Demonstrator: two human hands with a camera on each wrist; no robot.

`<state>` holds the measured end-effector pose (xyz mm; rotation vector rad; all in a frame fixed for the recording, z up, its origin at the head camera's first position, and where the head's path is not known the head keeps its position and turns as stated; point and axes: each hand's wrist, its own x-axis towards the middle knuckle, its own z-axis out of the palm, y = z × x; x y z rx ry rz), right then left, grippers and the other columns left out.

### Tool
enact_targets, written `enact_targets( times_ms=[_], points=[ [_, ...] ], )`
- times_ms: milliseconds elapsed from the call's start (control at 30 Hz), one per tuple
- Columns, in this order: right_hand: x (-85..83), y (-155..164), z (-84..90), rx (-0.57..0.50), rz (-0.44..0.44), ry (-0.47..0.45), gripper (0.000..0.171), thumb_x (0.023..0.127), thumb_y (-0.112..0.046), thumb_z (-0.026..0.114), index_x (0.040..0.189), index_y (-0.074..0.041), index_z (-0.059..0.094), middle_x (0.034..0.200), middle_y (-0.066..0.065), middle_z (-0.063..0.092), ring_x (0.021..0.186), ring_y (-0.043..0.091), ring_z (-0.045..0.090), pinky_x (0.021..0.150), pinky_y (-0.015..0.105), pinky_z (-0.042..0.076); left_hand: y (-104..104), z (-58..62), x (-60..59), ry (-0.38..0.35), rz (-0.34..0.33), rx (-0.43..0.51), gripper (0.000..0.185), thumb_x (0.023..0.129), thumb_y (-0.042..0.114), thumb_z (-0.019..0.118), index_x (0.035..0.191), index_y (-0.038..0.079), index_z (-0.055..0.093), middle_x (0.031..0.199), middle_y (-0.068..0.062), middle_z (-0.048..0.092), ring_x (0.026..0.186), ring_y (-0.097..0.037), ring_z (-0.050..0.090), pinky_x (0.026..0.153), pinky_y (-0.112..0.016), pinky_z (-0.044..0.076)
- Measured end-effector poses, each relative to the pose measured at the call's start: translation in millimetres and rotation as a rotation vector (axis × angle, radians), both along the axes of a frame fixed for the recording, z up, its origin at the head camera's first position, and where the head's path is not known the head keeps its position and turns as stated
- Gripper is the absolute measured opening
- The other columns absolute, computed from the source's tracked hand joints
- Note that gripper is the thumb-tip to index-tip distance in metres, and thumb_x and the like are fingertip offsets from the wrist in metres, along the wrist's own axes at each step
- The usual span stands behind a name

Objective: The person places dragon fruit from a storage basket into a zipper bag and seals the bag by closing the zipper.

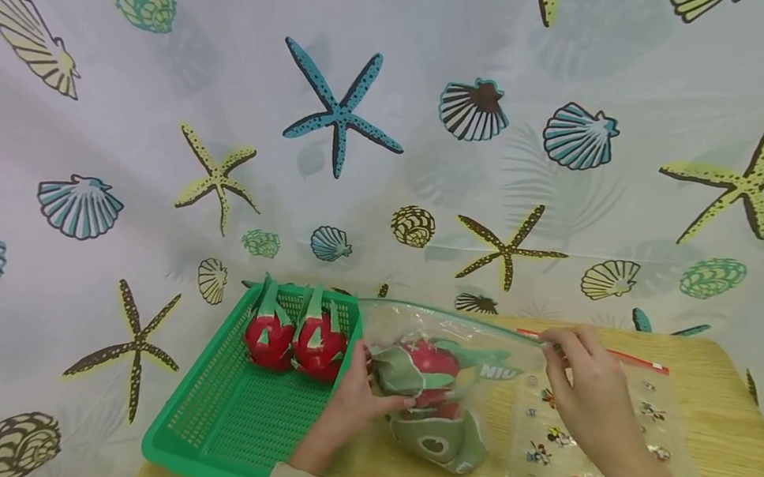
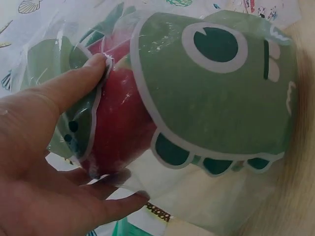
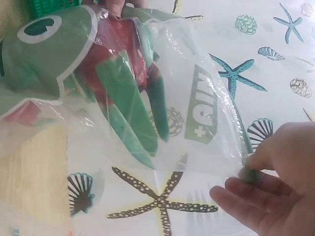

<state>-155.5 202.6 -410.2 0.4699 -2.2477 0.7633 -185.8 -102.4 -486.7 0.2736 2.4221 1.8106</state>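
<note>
the clear bag (image 1: 436,380) lay on the wooden table (image 1: 722,439) between both hands, its long side running left to right. the left hand (image 1: 351,402) cupped the red dragon fruit (image 2: 120,123) through the plastic. the right hand (image 1: 591,399) pinched the bag's green zip edge (image 3: 248,169), lifted up on the far right.

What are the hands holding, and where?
The right hand pinches the clear bag by its top zip edge. The left hand grips the dragon fruit through the bag's side.
</note>
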Motion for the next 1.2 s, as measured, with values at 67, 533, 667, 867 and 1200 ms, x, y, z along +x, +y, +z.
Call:
enact_targets(
  times_ms=[67,533,667,867,1200],
  points=[
    [1.5,-2,-8.2,-0.12,0.011,-0.121,0.029,0.09,0.005,0.065,0.118,0.003,0.062,0.103,0.011,0.062,0.081,0.011,0.062,0.067,0.005,0.046,2,-2.5,-0.5,0.002,0.021,0.009,0.089,0.074,0.025,0.088,0.138,0.015,0.027,0.145,-0.017,0.04,0.141,-0.037,0.038,0.114,-0.054,0.036],
    [16.9,-44,-106.3,-0.274,0.195,-0.87,0.088,0.091,-0.042,0.069,0.151,0.005,0.025,0.146,0.031,0.043,0.126,0.047,0.052,0.1,0.056,0.049,15,-24.2,3.7,0.039,0.053,-0.007,0.094,0.073,0.035,0.088,0.145,0.02,0.029,0.149,-0.011,0.042,0.142,-0.036,0.036,0.116,-0.061,0.028],
    [18.4,-55,-116.5,-0.235,0.191,-0.79,0.093,0.089,-0.041,0.072,0.151,0.008,0.022,0.15,0.033,0.038,0.131,0.052,0.046,0.104,0.063,0.043,20,-30.4,5.6,0.025,0.019,0.013,0.104,0.071,0.035,0.089,0.15,0.025,0.022,0.151,-0.007,0.039,0.142,-0.03,0.035,0.117,-0.062,0.024],
    [20.6,-66,-134.0,-0.174,0.175,-0.699,0.099,0.085,-0.03,0.078,0.149,0.017,0.017,0.15,0.04,0.029,0.135,0.057,0.037,0.108,0.066,0.033,23,-39.7,6.0,0.044,-0.015,-0.033,0.121,0.069,0.033,0.091,0.156,0.021,0.008,0.154,-0.011,0.03,0.143,-0.031,0.032,0.119,-0.057,0.025],
    [19.1,-77,-144.7,-0.127,0.108,-0.416,0.078,0.083,-0.008,0.077,0.144,0.014,0.034,0.133,0.035,0.054,0.12,0.048,0.057,0.099,0.057,0.047,33,-44.8,3.5,0.058,0.198,-0.029,0.107,0.075,0.027,0.086,0.156,0.019,0.017,0.152,-0.012,0.037,0.139,-0.032,0.04,0.116,-0.058,0.03]
  ],
)
